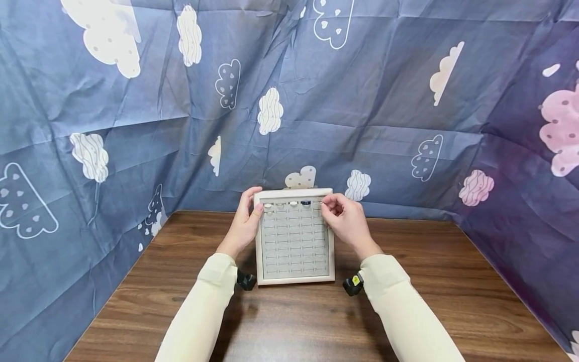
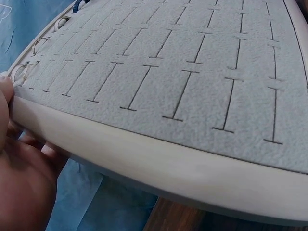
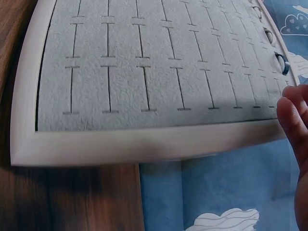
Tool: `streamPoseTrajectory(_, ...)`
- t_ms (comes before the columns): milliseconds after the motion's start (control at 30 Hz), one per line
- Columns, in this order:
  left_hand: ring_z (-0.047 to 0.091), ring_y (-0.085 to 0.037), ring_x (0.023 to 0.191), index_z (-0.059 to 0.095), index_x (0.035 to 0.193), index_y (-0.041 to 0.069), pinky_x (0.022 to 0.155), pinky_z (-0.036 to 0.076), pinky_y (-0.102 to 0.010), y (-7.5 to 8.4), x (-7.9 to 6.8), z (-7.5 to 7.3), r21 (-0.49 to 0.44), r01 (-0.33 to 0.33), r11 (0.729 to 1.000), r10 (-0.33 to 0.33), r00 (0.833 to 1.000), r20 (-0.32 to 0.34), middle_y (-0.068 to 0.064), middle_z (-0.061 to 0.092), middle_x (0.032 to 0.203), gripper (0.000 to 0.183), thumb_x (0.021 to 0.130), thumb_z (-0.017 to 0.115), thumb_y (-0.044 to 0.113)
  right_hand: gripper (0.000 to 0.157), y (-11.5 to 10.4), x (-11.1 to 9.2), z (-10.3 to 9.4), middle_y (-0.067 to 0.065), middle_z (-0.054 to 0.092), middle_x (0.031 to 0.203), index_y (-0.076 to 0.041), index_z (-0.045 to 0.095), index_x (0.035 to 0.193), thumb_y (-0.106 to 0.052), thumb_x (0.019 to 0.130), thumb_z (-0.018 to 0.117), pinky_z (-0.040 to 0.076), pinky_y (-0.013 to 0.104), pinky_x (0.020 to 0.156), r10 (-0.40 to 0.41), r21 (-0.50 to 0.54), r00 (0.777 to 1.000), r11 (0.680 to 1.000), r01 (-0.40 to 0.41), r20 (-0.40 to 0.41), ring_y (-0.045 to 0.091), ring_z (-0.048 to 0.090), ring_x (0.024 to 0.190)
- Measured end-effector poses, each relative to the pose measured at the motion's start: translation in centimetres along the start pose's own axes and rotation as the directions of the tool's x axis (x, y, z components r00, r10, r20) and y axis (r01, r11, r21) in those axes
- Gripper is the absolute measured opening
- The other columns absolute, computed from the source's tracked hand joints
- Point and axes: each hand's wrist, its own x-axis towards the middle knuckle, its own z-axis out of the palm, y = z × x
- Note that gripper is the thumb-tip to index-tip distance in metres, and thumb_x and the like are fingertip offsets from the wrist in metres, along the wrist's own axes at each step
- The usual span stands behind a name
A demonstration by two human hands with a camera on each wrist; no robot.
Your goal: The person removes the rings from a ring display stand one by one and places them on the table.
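A ring display tray (image 1: 295, 241) with a pale frame and grey slotted padding stands tilted up between both hands. My left hand (image 1: 246, 224) grips its upper left edge, thumb on the front of the frame and fingers behind. My right hand (image 1: 346, 220) has thumb and fingertips together at the last slot of the top row, pinching a small ring (image 1: 321, 202) that is mostly hidden. Along the top row sit several rings, among them a dark blue ring (image 3: 283, 63) next to the right fingertips. Another silvery ring (image 1: 270, 212) sits at the left of the second row.
Brown wooden table (image 1: 425, 291) lies under the tray and both forearms. Behind it hangs a blue cloth backdrop (image 1: 316, 110) with cloud prints, close beyond the tray's top edge. Each wrist carries a small black camera, such as the right wrist camera (image 1: 353, 285).
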Motion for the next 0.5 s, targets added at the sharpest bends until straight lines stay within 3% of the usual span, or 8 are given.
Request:
streamPoseTrajectory(133, 0.058, -0.021, 0.111, 0.034, 0.159, 0.005, 0.089, 0.054, -0.024, 0.3, 0.0, 0.0, 0.002, 0.002, 1.000, -0.002, 1.000, 0.000, -0.024, 0.053, 0.139, 0.045, 0.115, 0.044, 0.005, 0.007, 0.0, -0.3, -0.9, 0.010, 0.070, 0.077, 0.000, 0.076, 0.098, 0.004, 0.092, 0.076, 0.046, 0.010, 0.059, -0.026, -0.050, 1.000, 0.998, 0.025, -0.003, 0.002, 0.057, 0.064)
streamPoseTrajectory(367, 0.058, -0.028, 0.112, 0.035, 0.158, 0.006, 0.088, 0.055, -0.025, 0.3, -0.1, 0.0, 0.000, 0.010, 1.000, -0.010, 1.000, 0.000, -0.025, 0.053, 0.139, 0.044, 0.115, 0.044, 0.006, 0.007, 1.0, -1.1, -3.0, 0.009, 0.070, 0.074, -0.001, 0.074, 0.098, 0.005, 0.094, 0.074, 0.051, 0.016, 0.050, -0.006, -0.063, 1.000, 0.998, 0.006, 0.012, 0.002, 0.059, 0.055)
streamPoseTrajectory(500, 0.058, -0.026, 0.112, 0.033, 0.159, 0.005, 0.087, 0.055, -0.025, 0.2, -0.1, -0.1, -0.004, 0.013, 1.000, -0.013, 1.000, 0.006, -0.024, 0.052, 0.141, 0.045, 0.115, 0.043, 0.006, 0.006, 2.3, -1.8, -4.5, 0.007, 0.070, 0.074, -0.002, 0.075, 0.097, 0.003, 0.092, 0.075, 0.046, 0.010, 0.057, -0.009, -0.171, 1.000, 0.985, 0.007, -0.011, 0.002, 0.058, 0.060)
